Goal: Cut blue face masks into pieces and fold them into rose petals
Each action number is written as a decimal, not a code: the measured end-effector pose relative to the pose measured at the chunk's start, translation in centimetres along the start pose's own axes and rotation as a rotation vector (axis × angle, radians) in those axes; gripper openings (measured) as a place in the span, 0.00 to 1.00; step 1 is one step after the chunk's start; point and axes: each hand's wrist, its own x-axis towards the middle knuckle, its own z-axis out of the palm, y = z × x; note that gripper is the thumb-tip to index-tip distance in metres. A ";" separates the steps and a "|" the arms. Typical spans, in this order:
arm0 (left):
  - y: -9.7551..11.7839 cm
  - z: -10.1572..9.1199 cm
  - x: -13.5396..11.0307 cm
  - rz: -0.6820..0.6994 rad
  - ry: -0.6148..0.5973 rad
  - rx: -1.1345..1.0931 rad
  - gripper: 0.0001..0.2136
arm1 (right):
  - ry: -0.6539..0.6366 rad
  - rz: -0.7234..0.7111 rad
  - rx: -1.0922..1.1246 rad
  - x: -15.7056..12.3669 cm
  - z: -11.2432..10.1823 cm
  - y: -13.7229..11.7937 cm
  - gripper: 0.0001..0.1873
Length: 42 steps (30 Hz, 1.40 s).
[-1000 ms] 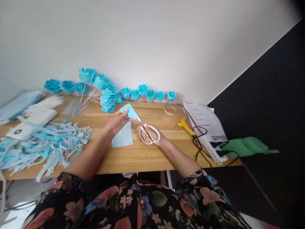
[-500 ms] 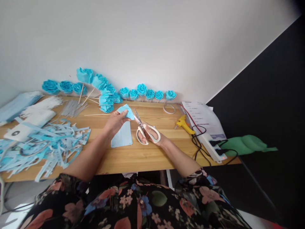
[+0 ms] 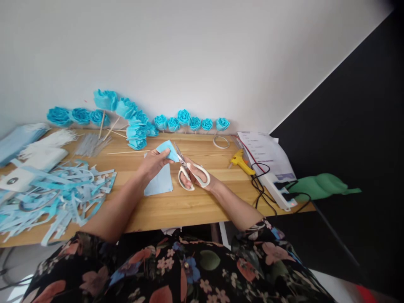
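My left hand (image 3: 154,163) pinches a small light-blue piece of sheet material (image 3: 167,149) between thumb and fingers, raised over the table. Fingers of my right hand (image 3: 197,174) go through the white handles of a pair of scissors (image 3: 183,161). The blades are parted and lie at the right edge of the blue piece. Whether they touch it I cannot tell. Under my left hand a pale blue rectangular sheet or stack (image 3: 159,183) lies flat on the wooden table (image 3: 189,206).
Blue strip scraps (image 3: 69,189) heap at the left, beside white packs. Blue flowers (image 3: 136,130) on sticks line the wall. A roll of tape (image 3: 221,142), a yellow glue gun (image 3: 241,162), printed papers (image 3: 263,151), and a power strip (image 3: 277,189) with black cables stand right.
The view has shifted slightly, so most things sit a little further left. The scissors' blades still stand parted beside the blue piece, which my left hand keeps hold of.
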 end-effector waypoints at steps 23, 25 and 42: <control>-0.6 0.2 -0.1 0.034 -0.055 0.069 0.16 | 0.014 -0.003 0.017 0.1 0.0 -0.1 0.37; -0.8 0.3 -0.1 0.035 -0.046 0.068 0.16 | 0.009 -0.011 0.023 0.2 0.1 0.0 0.38; -0.7 0.4 -0.1 0.080 -0.022 0.048 0.19 | 0.154 -0.083 0.005 0.2 0.6 0.6 0.41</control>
